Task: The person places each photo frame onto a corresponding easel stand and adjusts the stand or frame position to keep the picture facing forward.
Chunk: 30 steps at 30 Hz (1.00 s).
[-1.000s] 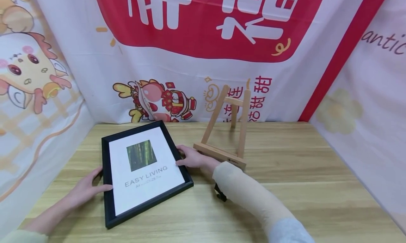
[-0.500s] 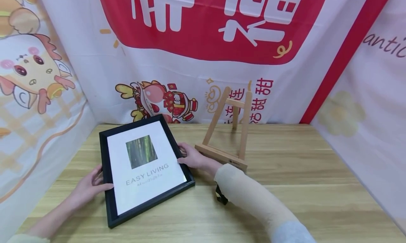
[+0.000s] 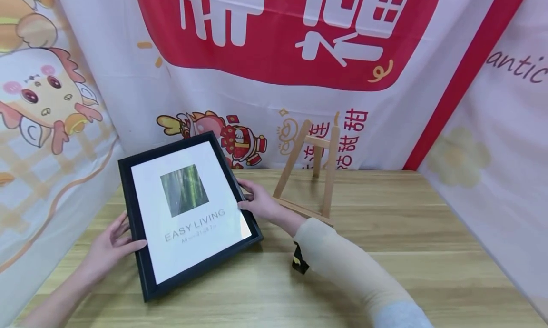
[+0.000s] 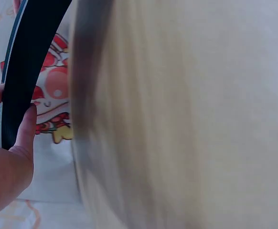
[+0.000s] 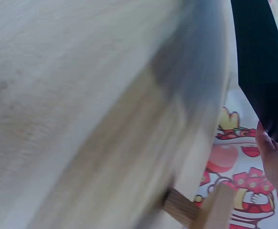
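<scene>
A black picture frame (image 3: pixel 197 190) with a white "EASY LIVING" insert and a small bamboo photo is tilted, its top edge raised toward the back cloth in the head view. My left hand (image 3: pixel 113 246) grips its left side, thumb on the front and fingers behind. On the opposite side my right hand (image 3: pixel 261 202) pinches the edge, thumb in front. Both wrist views show the dark frame side between thumb and fingers, with the left hand (image 4: pixel 10 167) at the lower left and the right hand (image 5: pixel 275 157) at the far right.
A small wooden easel (image 3: pixel 329 175) stands behind my right forearm, near the back cloth (image 3: pixel 265 94). Printed cloths also hang along both sides of the wooden table (image 3: pixel 385 271). A black strap (image 3: pixel 299 260) shows under my right sleeve.
The picture frame has come up from the table, its top edge rising and tilting toward me, carried by both hands. The easel stays in place.
</scene>
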{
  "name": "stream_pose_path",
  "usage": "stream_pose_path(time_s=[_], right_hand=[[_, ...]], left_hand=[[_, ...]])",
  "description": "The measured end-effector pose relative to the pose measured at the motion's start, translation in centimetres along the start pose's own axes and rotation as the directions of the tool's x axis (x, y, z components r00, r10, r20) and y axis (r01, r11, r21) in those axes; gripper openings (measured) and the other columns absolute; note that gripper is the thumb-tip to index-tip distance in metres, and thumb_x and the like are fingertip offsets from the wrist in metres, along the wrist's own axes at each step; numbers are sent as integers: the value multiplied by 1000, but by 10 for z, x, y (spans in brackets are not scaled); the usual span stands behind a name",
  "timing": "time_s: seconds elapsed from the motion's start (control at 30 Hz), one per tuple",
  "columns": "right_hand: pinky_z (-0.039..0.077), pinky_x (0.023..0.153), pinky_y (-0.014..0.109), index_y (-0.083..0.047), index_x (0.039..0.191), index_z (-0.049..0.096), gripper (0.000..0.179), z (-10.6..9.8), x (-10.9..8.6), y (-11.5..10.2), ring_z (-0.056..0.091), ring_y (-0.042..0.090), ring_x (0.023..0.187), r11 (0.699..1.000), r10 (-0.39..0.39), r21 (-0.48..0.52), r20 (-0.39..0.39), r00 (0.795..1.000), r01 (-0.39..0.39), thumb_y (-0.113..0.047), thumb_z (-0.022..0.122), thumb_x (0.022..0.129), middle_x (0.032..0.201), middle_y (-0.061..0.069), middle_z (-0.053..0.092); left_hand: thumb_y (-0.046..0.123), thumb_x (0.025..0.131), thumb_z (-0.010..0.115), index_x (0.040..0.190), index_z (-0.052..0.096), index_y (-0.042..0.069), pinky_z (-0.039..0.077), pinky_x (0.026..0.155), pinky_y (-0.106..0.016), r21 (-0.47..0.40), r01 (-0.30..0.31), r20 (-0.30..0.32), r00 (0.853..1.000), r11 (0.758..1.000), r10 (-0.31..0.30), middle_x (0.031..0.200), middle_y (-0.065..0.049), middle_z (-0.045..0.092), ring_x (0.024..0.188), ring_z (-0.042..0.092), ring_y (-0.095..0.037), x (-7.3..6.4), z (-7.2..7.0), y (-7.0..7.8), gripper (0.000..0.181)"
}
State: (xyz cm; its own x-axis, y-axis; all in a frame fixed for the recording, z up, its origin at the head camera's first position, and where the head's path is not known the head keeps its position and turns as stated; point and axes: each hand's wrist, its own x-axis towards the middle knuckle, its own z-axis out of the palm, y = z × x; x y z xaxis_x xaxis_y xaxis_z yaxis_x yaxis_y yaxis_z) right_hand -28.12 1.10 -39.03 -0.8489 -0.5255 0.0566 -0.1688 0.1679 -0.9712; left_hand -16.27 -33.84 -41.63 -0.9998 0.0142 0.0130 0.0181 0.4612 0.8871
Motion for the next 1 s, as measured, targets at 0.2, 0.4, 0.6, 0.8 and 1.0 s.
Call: stream_pose_path(time_s=[0.2,0.4,0.6,0.8,1.0], right_hand=[[51,94,37,-13,151,35,68,-14,-7,-20,48,32,128,1000,-8,29,-32,999,9,11,57,91,156,6,31],[48,97,39,-17,152,34,71,-28,-17,-35,47,31,128,998,-23,57,-45,999,26,9,58,90,149,16,41],[52,92,37,-17,153,33,71,-45,-30,-41,52,30,123,996,-88,-12,-61,994,88,8,58,92,142,16,48],[54,89,38,-15,151,30,66,-60,-45,-36,61,32,108,985,-161,-77,-69,985,155,7,56,94,138,19,48],[54,88,41,-9,150,27,65,-73,-62,-30,59,37,110,971,-235,-74,-113,965,228,11,52,94,134,25,48]], left_hand=[[4,91,66,153,-9,3,53,74,-17,-188,-49,-12,999,981,48,146,-44,12,95,53,14,1,1,13,97],[2,92,65,155,-8,9,57,69,-24,-264,-80,-13,997,961,79,147,-42,11,94,61,6,2,6,29,96],[2,91,66,156,-7,14,58,68,-27,-272,-131,-22,991,953,130,145,-32,35,94,62,4,7,12,49,98],[-3,89,67,157,1,17,59,64,-32,-270,-231,-31,972,935,232,115,10,62,92,66,-3,11,25,65,97],[0,91,65,157,2,28,59,63,-39,-206,-263,-14,964,943,266,137,-40,37,93,66,-4,20,43,79,96]])
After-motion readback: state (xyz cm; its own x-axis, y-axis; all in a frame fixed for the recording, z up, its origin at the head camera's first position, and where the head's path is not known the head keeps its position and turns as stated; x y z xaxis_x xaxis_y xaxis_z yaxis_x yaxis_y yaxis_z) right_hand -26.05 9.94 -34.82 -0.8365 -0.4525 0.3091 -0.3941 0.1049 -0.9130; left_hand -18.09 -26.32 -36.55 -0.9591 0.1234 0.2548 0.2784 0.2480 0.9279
